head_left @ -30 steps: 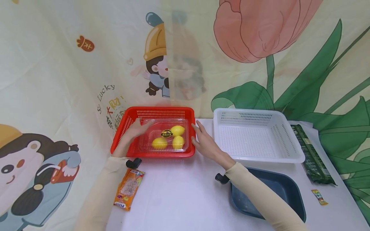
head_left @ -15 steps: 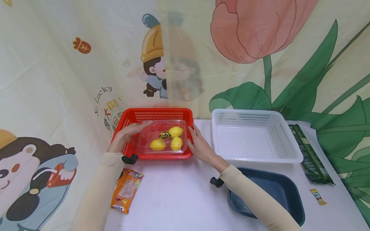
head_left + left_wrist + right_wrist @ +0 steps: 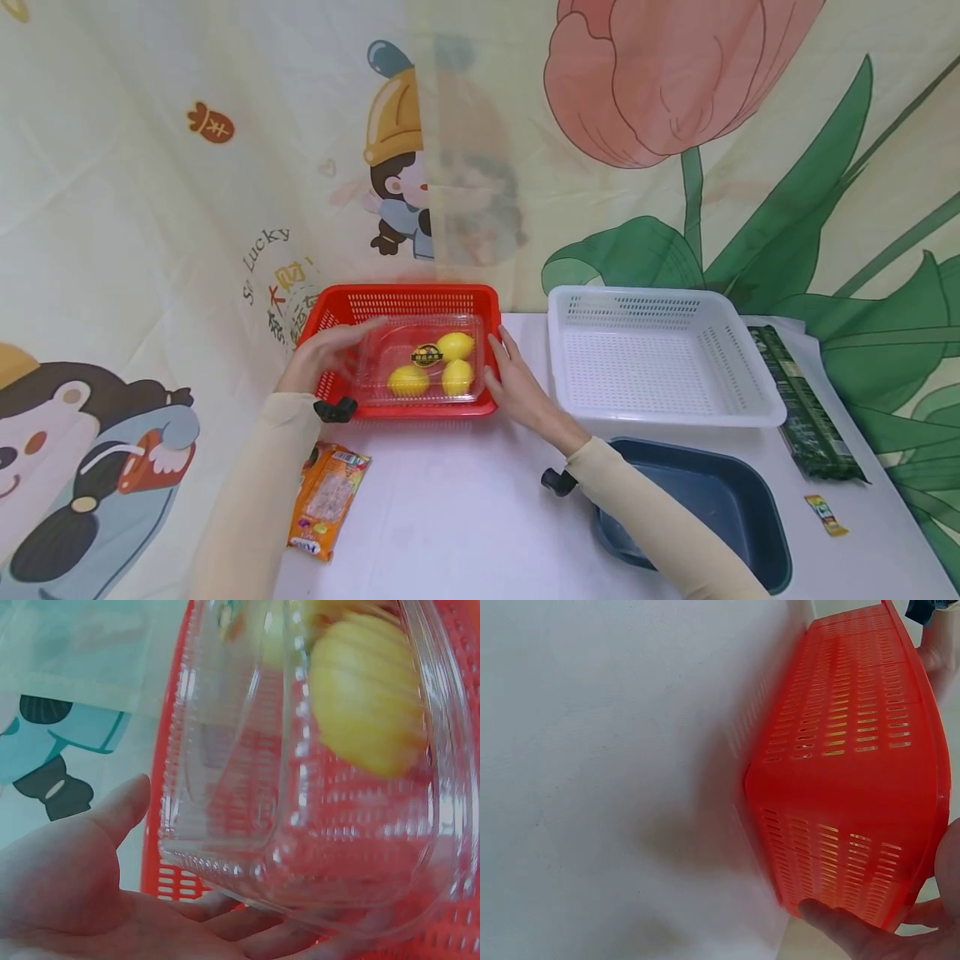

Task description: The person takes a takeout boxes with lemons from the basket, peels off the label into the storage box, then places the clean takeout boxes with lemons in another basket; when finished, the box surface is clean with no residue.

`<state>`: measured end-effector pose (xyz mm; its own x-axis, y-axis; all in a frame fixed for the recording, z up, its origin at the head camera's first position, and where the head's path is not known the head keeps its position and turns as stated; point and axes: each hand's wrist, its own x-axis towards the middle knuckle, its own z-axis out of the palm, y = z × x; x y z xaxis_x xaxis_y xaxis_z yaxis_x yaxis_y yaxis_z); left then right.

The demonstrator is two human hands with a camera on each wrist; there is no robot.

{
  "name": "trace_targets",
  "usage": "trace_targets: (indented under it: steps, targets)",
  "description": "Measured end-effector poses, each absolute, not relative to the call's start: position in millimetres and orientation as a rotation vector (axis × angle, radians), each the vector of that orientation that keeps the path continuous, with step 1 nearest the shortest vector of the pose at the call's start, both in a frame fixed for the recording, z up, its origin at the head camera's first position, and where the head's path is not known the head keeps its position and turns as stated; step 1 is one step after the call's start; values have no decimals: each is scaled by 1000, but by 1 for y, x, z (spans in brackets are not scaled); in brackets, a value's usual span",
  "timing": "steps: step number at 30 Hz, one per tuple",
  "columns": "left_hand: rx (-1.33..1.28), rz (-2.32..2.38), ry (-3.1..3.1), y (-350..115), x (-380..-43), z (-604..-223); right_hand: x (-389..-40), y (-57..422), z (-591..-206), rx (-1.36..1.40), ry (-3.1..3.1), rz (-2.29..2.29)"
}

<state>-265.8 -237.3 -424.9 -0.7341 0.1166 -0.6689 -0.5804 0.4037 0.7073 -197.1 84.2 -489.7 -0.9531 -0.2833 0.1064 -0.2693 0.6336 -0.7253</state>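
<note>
In the head view a clear plastic box [image 3: 375, 371] with three yellow lemons [image 3: 457, 377] and a dark label lies inside a red slotted basket [image 3: 420, 412]. My left hand [image 3: 322, 354] reaches over the basket's left side, palm facing the box. The left wrist view shows its fingers [image 3: 247, 926] extended at the end of the box, thumb apart. At the basket's right side is my right hand [image 3: 521, 392], fingers fairly straight along the rim. In the right wrist view, one fingertip [image 3: 814, 907] touches the outer slotted wall.
To the right stands a white slotted basket [image 3: 637, 412], with a dark blue tray [image 3: 720, 500] in front, partly under my right forearm. A dark green packet [image 3: 810, 417] and a small yellow sachet [image 3: 827, 515] lie farther right. An orange snack packet [image 3: 326, 500] lies front left.
My left hand has drawn left, from above the box towards the basket's left side. My right hand stays by the right rim. The head view has shifted slightly; box and basket keep their places.
</note>
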Motion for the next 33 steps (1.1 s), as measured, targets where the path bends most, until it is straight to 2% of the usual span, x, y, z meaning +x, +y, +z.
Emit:
trace_targets:
  steps: [33]
  targets:
    - [-382,1693,1645,-244,-276,-439,-199,85,-492,-508,2840,-1228]
